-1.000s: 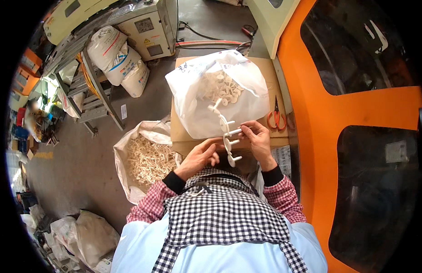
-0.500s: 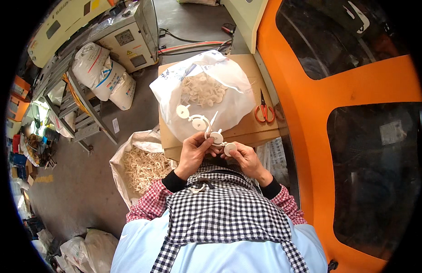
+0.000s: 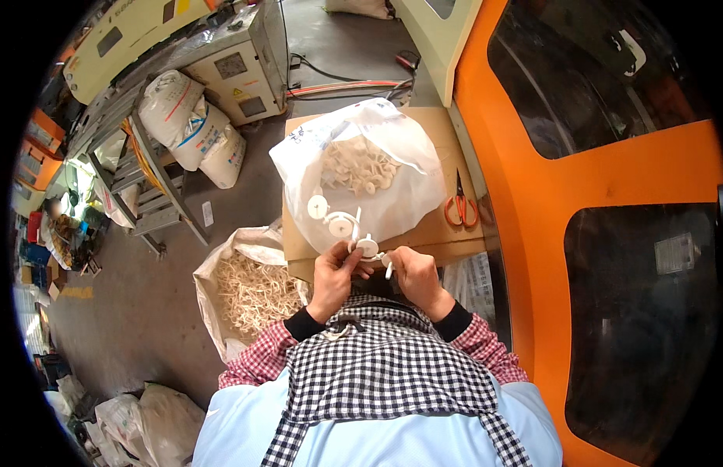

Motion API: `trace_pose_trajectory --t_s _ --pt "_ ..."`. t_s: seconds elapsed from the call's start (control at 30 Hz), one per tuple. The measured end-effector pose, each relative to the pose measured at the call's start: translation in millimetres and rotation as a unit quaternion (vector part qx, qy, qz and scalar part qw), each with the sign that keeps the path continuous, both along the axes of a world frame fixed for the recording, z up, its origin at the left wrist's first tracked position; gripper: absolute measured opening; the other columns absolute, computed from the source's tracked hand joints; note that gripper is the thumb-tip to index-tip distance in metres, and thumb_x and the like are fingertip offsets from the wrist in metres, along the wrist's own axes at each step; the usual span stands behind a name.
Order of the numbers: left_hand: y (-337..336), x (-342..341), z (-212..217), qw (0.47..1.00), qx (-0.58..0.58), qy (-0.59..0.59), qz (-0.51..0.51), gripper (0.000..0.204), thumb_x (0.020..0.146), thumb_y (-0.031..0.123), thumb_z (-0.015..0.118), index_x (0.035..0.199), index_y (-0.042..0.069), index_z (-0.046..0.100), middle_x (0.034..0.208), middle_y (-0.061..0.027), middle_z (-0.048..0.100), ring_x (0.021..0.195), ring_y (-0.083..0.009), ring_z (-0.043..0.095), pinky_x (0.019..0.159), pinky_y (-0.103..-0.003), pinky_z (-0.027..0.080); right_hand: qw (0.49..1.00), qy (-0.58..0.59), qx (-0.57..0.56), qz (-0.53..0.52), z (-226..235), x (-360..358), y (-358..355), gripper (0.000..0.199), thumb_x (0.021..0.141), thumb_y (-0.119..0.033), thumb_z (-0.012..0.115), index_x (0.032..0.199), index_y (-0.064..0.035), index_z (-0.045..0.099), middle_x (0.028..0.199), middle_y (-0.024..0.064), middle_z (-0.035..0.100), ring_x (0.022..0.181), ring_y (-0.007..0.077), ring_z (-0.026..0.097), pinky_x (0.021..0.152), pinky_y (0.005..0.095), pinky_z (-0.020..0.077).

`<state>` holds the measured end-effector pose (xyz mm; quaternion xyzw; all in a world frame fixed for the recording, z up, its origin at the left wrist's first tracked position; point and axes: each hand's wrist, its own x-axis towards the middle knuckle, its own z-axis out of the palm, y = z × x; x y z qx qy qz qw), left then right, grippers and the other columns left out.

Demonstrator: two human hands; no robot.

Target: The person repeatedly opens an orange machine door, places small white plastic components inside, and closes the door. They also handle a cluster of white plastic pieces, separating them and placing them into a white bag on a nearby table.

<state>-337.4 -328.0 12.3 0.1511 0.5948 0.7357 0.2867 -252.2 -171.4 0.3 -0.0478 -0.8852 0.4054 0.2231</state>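
My left hand (image 3: pixel 334 279) is closed on a curved white plastic runner (image 3: pixel 357 222) carrying several round discs, one of them (image 3: pixel 366 247) right by the thumb. Two more discs, an outer one (image 3: pixel 318 206) and a middle one (image 3: pixel 340 226), stick out beyond the fingers, over the near side of a white plastic bag (image 3: pixel 408 210). Pinched in my right hand (image 3: pixel 417 280) is a small white disc (image 3: pixel 387 259), mostly covered by the fingers, with a short stem pointing down. Whether this disc is still joined to the runner I cannot tell. Inside the bag lies a heap of similar white parts (image 3: pixel 360 165).
Orange-handled scissors (image 3: pixel 460 210) lie on the cardboard (image 3: pixel 447 140) right of the bag. At lower left stands an open sack (image 3: pixel 209 300) full of thin white runner scraps (image 3: pixel 256 292). An orange machine (image 3: pixel 525 233) rises close on my right. A metal step frame (image 3: pixel 155 179) stands farther left.
My right hand has turned over, tipping its disc from face-up to nearly edge-on, stem downward. My left hand keeps its hold on the runner. The whole view has shifted slightly.
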Motion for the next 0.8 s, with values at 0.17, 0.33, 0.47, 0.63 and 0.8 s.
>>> trace_pose_trajectory --t_s 0.17,0.33,0.47,0.63,0.8 --pt "-3.9 -11.4 4.6 0.794 -0.056 0.605 -0.026 0.03 0.071 -0.004 0.055 0.101 -0.002 0.06 0.092 -0.0129 0.06 0.077 -0.0283 0.059 0.068 -0.034 0.05 0.818 -0.22 -0.531 -0.011 -49.2 -49.6 23.3 0.035 0.092 -0.027 0.045 0.074 -0.0017 0.062 0.051 -0.0007 0.05 0.041 0.0073 0.044 0.036 0.0216 0.0314" --pt "4.5 -16.5 -0.5 0.95 -0.091 0.287 0.076 0.012 0.086 0.001 0.054 0.095 0.0 0.061 0.071 -0.0073 0.059 0.059 -0.0152 0.057 0.056 -0.027 0.047 0.935 -0.202 -0.264 -0.121 -69.7 -104.6 59.9 0.04 0.093 -0.031 0.045 0.082 0.005 0.059 0.069 0.0098 0.062 0.057 0.0173 0.057 0.047 0.0301 0.0424" --pt "1.1 -32.7 -10.8 0.996 0.014 0.028 0.078 0.012 0.09 0.009 0.056 0.096 0.0 0.06 0.07 -0.0004 0.058 0.057 -0.0064 0.053 0.052 -0.02 0.042 0.988 -0.101 -0.116 -0.026 -31.4 -99.8 46.0 0.036 0.093 -0.028 0.048 0.094 0.0066 0.059 0.084 0.0148 0.064 0.078 0.0224 0.061 0.066 0.0327 0.0472" --pt "-0.3 -22.9 -7.4 0.998 -0.028 0.06 0.012 0.013 0.09 0.01 0.055 0.096 -0.001 0.06 0.075 -0.0004 0.058 0.061 -0.0055 0.052 0.053 -0.02 0.042 0.935 -0.06 -0.296 0.184 16.0 -56.3 8.5 0.023 0.09 -0.016 0.055 0.101 0.0026 0.061 0.087 0.0134 0.061 0.079 0.0201 0.059 0.071 0.0297 0.0468" --pt "1.3 -19.1 -15.4 0.997 -0.027 0.074 -0.006 0.014 0.089 0.01 0.058 0.098 -0.001 0.061 0.073 0.0005 0.06 0.057 -0.0041 0.052 0.049 -0.018 0.042 0.979 -0.063 -0.108 0.161 28.9 -35.7 9.8 0.026 0.084 -0.011 0.061 0.108 -0.0007 0.058 0.09 0.0143 0.061 0.078 0.0235 0.061 0.07 0.0299 0.0491"
